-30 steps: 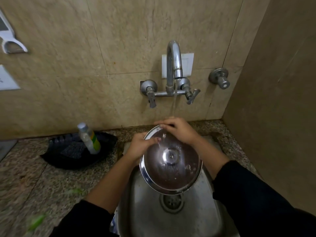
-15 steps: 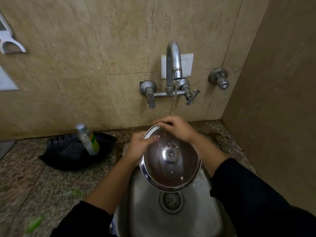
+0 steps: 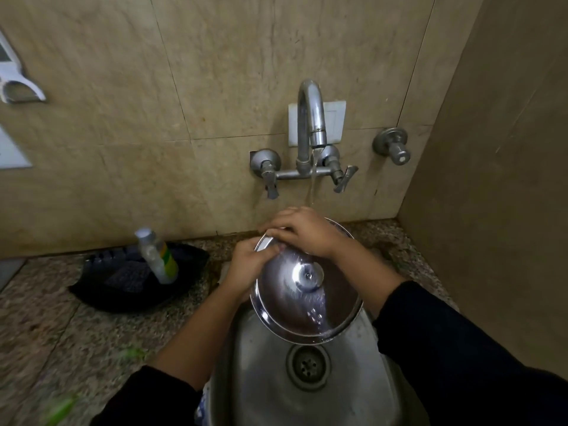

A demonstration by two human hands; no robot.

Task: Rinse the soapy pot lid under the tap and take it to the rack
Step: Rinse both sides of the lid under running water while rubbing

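Rinsing: you tilt the lid (image 3: 295, 305) under the tap (image 3: 313, 118) to drain.
Left hand (image 3: 246, 269), right hand (image 3: 304, 233): fingers gripping its rim.

This is a small home kitchen's washing-up corner. A steel sink (image 3: 261, 382) is set into a speckled granite counter (image 3: 55, 333), beneath a wall-mounted tap (image 3: 312, 118) on beige tiles (image 3: 215, 72). A plastic bottle (image 3: 156, 259) leans in a black tray (image 3: 101, 299) beside it.

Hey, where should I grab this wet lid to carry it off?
Pinch the lid by its upper-left rim, coming from the left, where the left hand grips it. The lid is tilted, its face wet and smooth; only the stepped rim offers an edge.
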